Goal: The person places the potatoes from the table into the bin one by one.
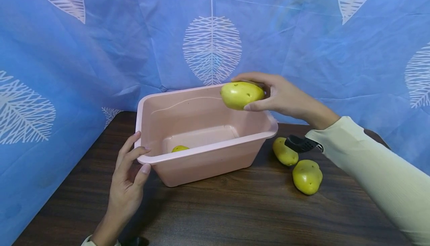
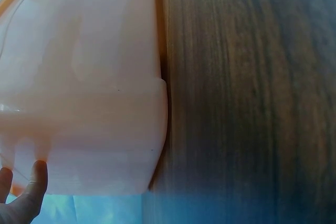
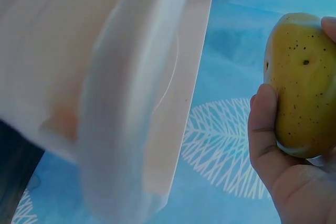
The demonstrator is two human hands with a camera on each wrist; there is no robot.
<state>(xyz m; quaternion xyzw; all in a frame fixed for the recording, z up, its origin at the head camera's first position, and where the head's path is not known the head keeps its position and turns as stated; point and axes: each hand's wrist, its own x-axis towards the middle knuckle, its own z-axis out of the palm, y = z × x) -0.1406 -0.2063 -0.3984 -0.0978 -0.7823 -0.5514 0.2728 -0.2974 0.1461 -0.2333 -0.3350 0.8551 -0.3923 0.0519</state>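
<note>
A pink plastic basin [image 1: 201,164] stands on the dark wood table. My left hand [image 1: 127,180] holds its left front corner, fingertips over the rim and thumb against the outside; the left wrist view shows fingertips at the basin wall [image 2: 79,145]. My right hand [image 1: 273,93] grips a yellow potato [image 1: 240,96], raised above the basin's back right part. In the right wrist view, thumb and fingers hold the speckled potato [image 3: 302,93] from its sides. Another yellow potato [image 1: 180,148] lies inside the basin, mostly hidden by the front wall.
Two more yellow potatoes, one [image 1: 284,152] behind the other [image 1: 307,177], lie on the table right of the basin. A black strap [image 1: 299,144] hangs from the right sleeve near them. Behind the table [image 1: 215,216] hangs a blue leaf-patterned cloth [image 1: 285,33].
</note>
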